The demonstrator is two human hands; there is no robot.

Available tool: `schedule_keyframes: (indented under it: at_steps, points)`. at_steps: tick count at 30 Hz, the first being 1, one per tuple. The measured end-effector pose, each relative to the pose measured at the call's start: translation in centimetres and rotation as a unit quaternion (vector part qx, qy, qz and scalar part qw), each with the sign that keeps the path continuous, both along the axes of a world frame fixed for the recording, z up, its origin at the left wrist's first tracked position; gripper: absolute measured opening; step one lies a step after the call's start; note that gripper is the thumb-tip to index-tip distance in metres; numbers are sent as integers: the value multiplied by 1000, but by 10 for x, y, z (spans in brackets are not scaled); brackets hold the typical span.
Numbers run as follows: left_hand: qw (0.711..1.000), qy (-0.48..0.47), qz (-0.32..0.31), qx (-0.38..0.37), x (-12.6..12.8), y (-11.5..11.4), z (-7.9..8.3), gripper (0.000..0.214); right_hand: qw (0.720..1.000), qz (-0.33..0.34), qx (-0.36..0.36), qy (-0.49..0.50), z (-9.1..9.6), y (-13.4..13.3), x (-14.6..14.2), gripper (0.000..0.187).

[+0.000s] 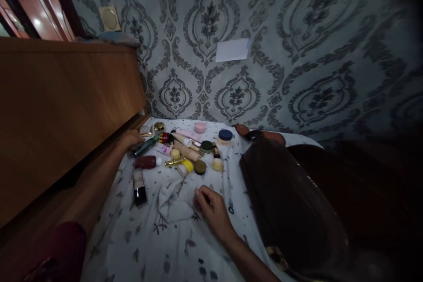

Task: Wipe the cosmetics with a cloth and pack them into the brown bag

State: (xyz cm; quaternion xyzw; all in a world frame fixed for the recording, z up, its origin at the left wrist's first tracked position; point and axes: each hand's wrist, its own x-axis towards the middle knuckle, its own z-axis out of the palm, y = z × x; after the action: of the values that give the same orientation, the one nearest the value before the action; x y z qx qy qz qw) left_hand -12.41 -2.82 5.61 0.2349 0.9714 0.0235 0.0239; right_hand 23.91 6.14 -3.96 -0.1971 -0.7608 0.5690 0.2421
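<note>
- The left hand (132, 138) reaches to the far left part of the bedsheet (165, 246), beside the wooden cabinet (66, 110). Its fingertips are at the near edge of a small flat case (146, 130); they are too dark and small to tell whether they grip it.
- The case lies at the left end of a loose group of cosmetics, with a green bottle (145, 146) lying just in front of it and a gold-rimmed jar (160, 127) just to its right.
- The right hand (213, 211) is low over the sheet, in front of the group, its fingers curled in toward the palm. Whether they pinch anything I cannot tell.
- A crumpled white cloth (173, 200) lies just left of the right hand, close to its fingertips.
- Left of the cloth are 2 bottles: a dark red bottle (147, 162) on its side with a white cap, and a black-capped bottle (139, 187) nearer the person.
- In the group's front part, a gold tube (174, 161) lies near a brown-lidded jar (200, 167).
- Toward the back are a pink jar (200, 128) and, on the right, a blue-lidded jar (225, 136).
- A dark brown bag (291, 211) rests to the right.
</note>
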Motion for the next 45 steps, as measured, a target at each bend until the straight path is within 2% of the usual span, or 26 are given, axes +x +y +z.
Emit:
schedule_keyframes:
  at_steps: [3,5,7,9,11,14,16,19,22,25,28,30,32,35,38,41,45]
  points:
    - [997,69,-12,44,21,-10,16,62,1000,-5,-5,11,1,0,0,42]
    - [983,109,-72,129,45,-15,23,59,999,-18,-19,29,2,-1,1,39]
    - [955,82,-169,231,79,-17,25,52,997,-37,-42,56,4,-1,1,36]
    - [915,14,-253,313,122,-16,20,46,992,-56,-80,86,8,-2,0,37]
    - [873,-33,-332,356,171,-14,9,39,982,-57,-136,116,14,-3,0,42]
    - [841,-42,-403,358,233,-14,-7,41,956,-18,-250,150,19,-5,2,47]
    - [834,-70,-434,334,256,-18,-16,56,940,-1,-303,154,19,-6,8,44]
    - [832,-86,-453,308,262,-30,-28,71,934,-8,-329,138,13,-4,23,43]
    - [870,-23,-417,263,250,-47,-48,65,948,-22,-289,135,7,-1,35,42]
    - [908,44,-378,178,238,-64,-74,52,976,-45,-161,140,5,1,40,36]
    - [904,80,-379,183,232,-73,-91,28,993,-59,-13,99,3,0,42,36]
    - [895,73,-376,227,230,-72,-92,30,994,-61,62,65,3,-2,44,39]
    - [888,54,-358,284,231,-69,-84,30,991,-58,110,41,4,-4,46,37]
    - [866,37,-345,361,238,-61,-64,27,988,-63,140,19,7,-6,47,26]
    - [830,50,-380,406,254,-49,-48,26,986,-75,146,17,8,-7,46,19]
    - [804,70,-433,402,274,-33,-47,28,988,-64,138,35,5,-5,45,20]
    - [801,79,-490,334,293,-15,-61,37,988,-31,113,96,-6,2,49,25]
